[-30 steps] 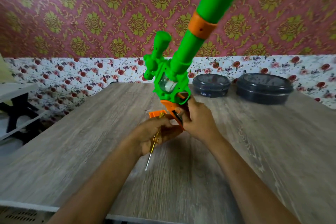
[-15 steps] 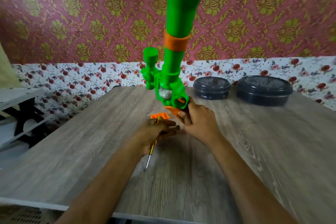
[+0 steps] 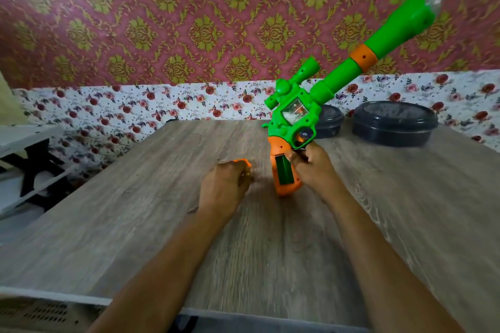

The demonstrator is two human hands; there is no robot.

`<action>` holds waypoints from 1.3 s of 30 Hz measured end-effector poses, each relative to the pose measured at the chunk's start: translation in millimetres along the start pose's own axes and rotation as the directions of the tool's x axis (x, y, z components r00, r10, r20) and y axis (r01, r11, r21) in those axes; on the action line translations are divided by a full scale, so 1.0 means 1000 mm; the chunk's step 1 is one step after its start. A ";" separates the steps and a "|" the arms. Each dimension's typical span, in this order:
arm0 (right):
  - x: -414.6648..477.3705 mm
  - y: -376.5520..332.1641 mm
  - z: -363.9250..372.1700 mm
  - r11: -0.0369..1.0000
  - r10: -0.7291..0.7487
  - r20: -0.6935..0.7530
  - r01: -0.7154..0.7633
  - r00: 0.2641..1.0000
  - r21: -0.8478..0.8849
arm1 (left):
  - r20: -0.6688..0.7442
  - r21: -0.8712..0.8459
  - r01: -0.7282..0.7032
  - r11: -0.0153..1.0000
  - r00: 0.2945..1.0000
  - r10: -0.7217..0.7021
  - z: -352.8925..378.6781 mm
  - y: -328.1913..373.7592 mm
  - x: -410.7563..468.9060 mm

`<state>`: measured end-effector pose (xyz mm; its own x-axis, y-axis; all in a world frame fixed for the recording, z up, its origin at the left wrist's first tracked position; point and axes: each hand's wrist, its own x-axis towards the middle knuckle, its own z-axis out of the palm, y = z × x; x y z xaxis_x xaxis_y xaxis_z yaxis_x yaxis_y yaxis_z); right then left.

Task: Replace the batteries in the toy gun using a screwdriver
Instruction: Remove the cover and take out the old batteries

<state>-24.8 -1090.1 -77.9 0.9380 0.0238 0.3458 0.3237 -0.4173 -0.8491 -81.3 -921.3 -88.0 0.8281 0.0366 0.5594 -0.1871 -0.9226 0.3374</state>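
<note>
My right hand (image 3: 315,170) grips the orange handle of the green toy gun (image 3: 293,119). The butt rests on the wooden table (image 3: 130,203) and the long barrel tilts up to the right. The handle's battery compartment (image 3: 284,170) faces me, open and green inside. My left hand (image 3: 224,186) lies as a fist on the table left of the gun, apart from it. A bit of the screwdriver's yellow handle (image 3: 244,176) shows in the fist; its shaft is hidden or blurred. An orange cover piece (image 3: 242,162) lies just beyond that hand.
Two round black lidded containers (image 3: 395,123) (image 3: 328,120) stand at the table's far right, behind the gun. A white shelf on a black frame (image 3: 24,140) stands off the table's left side. Patterned wall lies behind.
The gun's barrel swung from upright to leaning up-right, and the handle turned so its open compartment faces me. My left hand came off the handle and moved left.
</note>
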 end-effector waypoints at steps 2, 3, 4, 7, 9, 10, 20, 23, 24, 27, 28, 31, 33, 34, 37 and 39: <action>-0.001 -0.001 0.000 1.000 0.006 0.021 -0.006 1.000 0.025 | 0.047 -0.006 -0.007 1.000 0.999 0.007 0.003 -0.001 0.000; -0.002 -0.001 -0.001 0.999 0.013 0.028 -0.014 1.000 0.034 | 0.072 -0.006 -0.005 1.000 0.997 0.006 0.004 -0.003 0.000; -0.003 -0.002 -0.001 0.999 0.017 0.029 -0.018 0.999 0.041 | 0.091 -0.008 -0.005 1.000 0.996 0.005 0.005 -0.004 0.001; -0.004 -0.001 -0.003 0.999 0.017 0.022 -0.018 1.000 0.051 | 0.070 -0.034 0.018 0.999 0.997 -0.015 0.006 -0.010 0.003; -0.003 -0.001 -0.003 0.998 0.031 0.029 -0.032 0.999 0.058 | -0.029 -0.079 0.057 0.995 0.998 -0.060 0.001 -0.011 0.007; -0.003 -0.001 -0.002 0.997 0.035 0.033 -0.038 0.999 0.065 | -0.091 -0.138 0.077 0.987 0.992 -0.090 -0.004 -0.011 0.009; -0.003 -0.001 0.006 0.984 0.060 0.098 -0.076 0.993 0.162 | -0.385 -0.319 0.062 0.946 0.903 -0.189 -0.031 -0.035 0.021; -0.004 0.000 0.006 0.979 0.056 0.111 -0.077 0.992 0.191 | -0.416 -0.294 0.144 0.945 0.871 -0.262 -0.031 -0.045 0.021; -0.005 0.000 0.006 0.976 0.059 0.114 -0.081 0.992 0.203 | -0.428 -0.273 0.165 0.948 0.861 -0.273 -0.030 -0.049 0.021; -0.005 0.001 0.007 0.968 0.060 0.121 -0.087 0.991 0.235 | -0.412 -0.216 0.245 0.945 0.855 -0.316 -0.026 -0.060 0.022; -0.005 0.001 0.007 0.967 0.062 0.126 -0.091 0.990 0.237 | -0.386 -0.197 0.294 0.935 0.854 -0.349 -0.025 -0.063 0.022; -0.004 0.002 0.008 0.965 0.078 0.143 -0.111 0.987 0.238 | -0.301 -0.145 0.447 0.883 0.830 -0.470 -0.023 -0.073 0.020; -0.005 0.002 0.009 0.960 0.092 0.164 -0.132 0.982 0.247 | -0.263 -0.090 0.526 0.846 0.806 -0.530 -0.023 -0.077 0.017; -0.005 0.002 0.009 0.956 0.100 0.176 -0.143 0.979 0.255 | -0.231 -0.053 0.562 0.826 0.798 -0.557 -0.022 -0.078 0.016; -0.008 0.000 0.009 0.948 0.109 0.201 -0.163 0.973 0.274 | -0.130 0.085 0.612 0.786 0.789 -0.600 -0.020 -0.082 0.013; -0.010 -0.001 0.008 0.936 0.117 0.214 -0.180 0.970 0.302 | -0.113 0.138 0.606 0.783 0.795 -0.595 -0.018 -0.086 0.011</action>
<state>-33.4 -1083.0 -83.6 0.9741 0.1688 0.1502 0.1717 -0.1205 -0.9778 -65.6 -834.7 -97.1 0.7101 0.6219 0.3300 0.4282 -0.7536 0.4988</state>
